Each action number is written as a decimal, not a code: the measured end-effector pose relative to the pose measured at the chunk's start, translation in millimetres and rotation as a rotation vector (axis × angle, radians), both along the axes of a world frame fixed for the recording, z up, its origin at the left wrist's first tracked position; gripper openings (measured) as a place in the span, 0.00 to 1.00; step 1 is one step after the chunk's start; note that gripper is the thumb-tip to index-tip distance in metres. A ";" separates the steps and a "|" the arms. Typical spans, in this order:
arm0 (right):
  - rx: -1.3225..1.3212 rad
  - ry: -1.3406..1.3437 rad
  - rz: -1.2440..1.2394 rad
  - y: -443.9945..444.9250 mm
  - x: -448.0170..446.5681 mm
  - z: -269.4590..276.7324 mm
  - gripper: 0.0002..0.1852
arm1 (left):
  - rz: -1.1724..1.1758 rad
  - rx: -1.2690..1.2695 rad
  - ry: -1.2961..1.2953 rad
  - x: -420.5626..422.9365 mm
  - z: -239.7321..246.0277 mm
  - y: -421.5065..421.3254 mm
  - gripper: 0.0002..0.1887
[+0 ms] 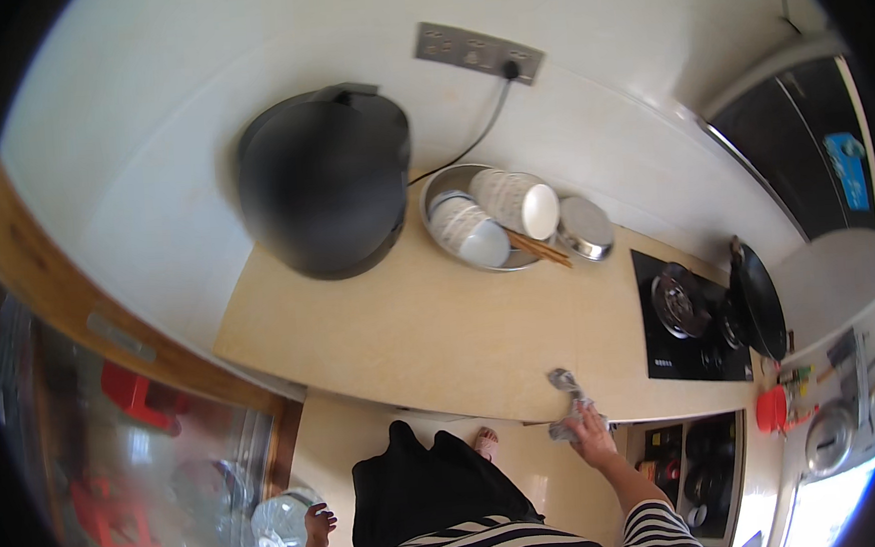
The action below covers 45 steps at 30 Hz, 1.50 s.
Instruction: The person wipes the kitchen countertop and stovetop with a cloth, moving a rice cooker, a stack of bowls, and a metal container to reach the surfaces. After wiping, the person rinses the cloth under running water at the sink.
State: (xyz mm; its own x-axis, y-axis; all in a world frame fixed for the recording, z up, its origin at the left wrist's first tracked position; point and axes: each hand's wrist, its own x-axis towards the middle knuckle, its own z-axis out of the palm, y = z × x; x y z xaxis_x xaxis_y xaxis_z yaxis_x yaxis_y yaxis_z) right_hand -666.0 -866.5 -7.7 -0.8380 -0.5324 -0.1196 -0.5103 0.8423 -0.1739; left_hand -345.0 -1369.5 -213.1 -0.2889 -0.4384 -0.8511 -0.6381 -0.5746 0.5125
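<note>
My right hand (pixel 592 436) grips a crumpled grey cloth (pixel 564 380) at the front edge of the beige countertop (pixel 412 343); part of the cloth lies on the top and part hangs by the edge. Low on the left, my left hand (pixel 319 520) is away from the counter, fingers loosely apart, holding nothing. Farther back on the counter, a metal basin (pixel 432 187) holds stacked white bowls (pixel 473 234) and wooden chopsticks (pixel 541 248). Beside it an upturned metal bowl (pixel 586 225) rests on the counter.
A black appliance (pixel 327 182) stands at the back left, near a cord plugged into the wall socket panel (pixel 479 51). At right are a black gas hob (pixel 660 350) and a tilted wok (pixel 758 299). Below, a cabinet (pixel 709 475) stands open. Large clear plastic bottles (pixel 272 524) stand near my left hand.
</note>
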 end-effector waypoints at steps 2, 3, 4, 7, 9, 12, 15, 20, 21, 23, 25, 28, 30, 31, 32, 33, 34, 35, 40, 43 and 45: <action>-0.117 0.032 -0.269 33.5 2.9 -12.8 0.26 | -0.124 0.005 0.054 -27.8 4.6 -4.8 0.17; -0.160 0.090 -0.347 38.9 -0.4 -22.5 0.25 | -0.184 0.002 0.078 -41.1 10.8 -7.6 0.18; -0.197 0.143 -0.431 39.9 -6.6 -28.2 0.24 | -0.261 0.069 0.187 -54.5 21.8 -8.4 0.17; -0.395 0.238 -0.766 12.0 -32.5 -52.4 0.23 | -0.592 0.107 0.233 -112.6 77.0 8.7 0.11; -0.381 0.279 -0.711 -34.0 -42.3 -61.8 0.24 | -0.747 0.170 0.328 -151.9 117.5 22.4 0.13; -0.307 0.307 -0.383 -97.9 -48.4 -30.1 0.26 | -0.896 0.222 0.501 -218.3 176.2 55.5 0.14; -0.353 0.255 -0.049 -79.0 -81.9 -26.9 0.26 | -0.955 0.183 0.665 -281.4 217.9 101.4 0.14; -0.363 0.298 -0.365 1.7 -174.3 -32.3 0.26 | -1.017 0.085 0.747 -364.7 223.5 173.8 0.12; -0.331 0.381 -0.424 20.7 -192.3 -35.1 0.26 | -1.029 0.037 0.808 -381.0 218.9 186.7 0.11; -0.261 0.436 -0.516 34.9 -221.6 -30.1 0.27 | -1.048 -0.067 0.917 -410.9 207.9 207.7 0.10; -0.176 0.373 -0.562 35.7 -239.2 4.8 0.27 | -1.055 -0.544 0.862 -440.0 197.7 221.5 0.07; -0.369 0.378 -0.444 59.0 -289.0 12.8 0.29 | -0.979 -1.077 0.833 -485.9 180.0 245.2 0.08; -0.684 0.270 -0.493 73.3 -341.0 -5.4 0.28 | -0.957 -1.375 0.803 -506.4 167.5 250.2 0.11; -0.886 0.163 -0.588 83.8 -375.0 -21.7 0.27 | -0.953 -1.389 0.811 -515.0 165.4 256.4 0.12; -1.092 0.037 -0.669 88.6 -402.5 -30.4 0.26 | -0.945 -1.410 0.803 -517.2 164.7 258.2 0.13; -1.316 -0.188 -0.684 87.8 -422.1 -30.5 0.24 | -0.937 -1.433 0.772 -513.8 165.3 257.4 0.13; -1.526 -0.417 -0.697 89.4 -442.3 -27.6 0.23 | -0.946 -1.432 0.751 -514.1 166.7 259.3 0.14; -1.726 -0.656 -0.705 90.1 -458.0 -25.9 0.22 | -0.955 -1.429 0.731 -514.4 168.4 261.5 0.14; -1.670 -0.797 -0.768 75.8 -509.3 -25.4 0.17 | -0.998 -1.479 0.662 -518.3 171.7 263.1 0.15; -1.699 -0.860 -0.722 66.9 -519.8 -17.5 0.15 | -1.002 -1.483 0.637 -518.6 171.5 264.3 0.15; -1.683 -0.885 -0.689 65.3 -525.1 -13.1 0.15 | -1.002 -1.495 0.645 -519.8 171.3 264.9 0.15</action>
State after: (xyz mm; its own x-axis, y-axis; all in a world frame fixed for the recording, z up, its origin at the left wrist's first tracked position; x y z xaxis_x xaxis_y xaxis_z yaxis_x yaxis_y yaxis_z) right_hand -1191.1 -801.2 -20.8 -0.9111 -0.2105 -0.3543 0.4114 -0.4140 -0.8120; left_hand -864.8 -1104.6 -41.8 -0.9373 -0.1022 0.3331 0.0545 0.9012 0.4300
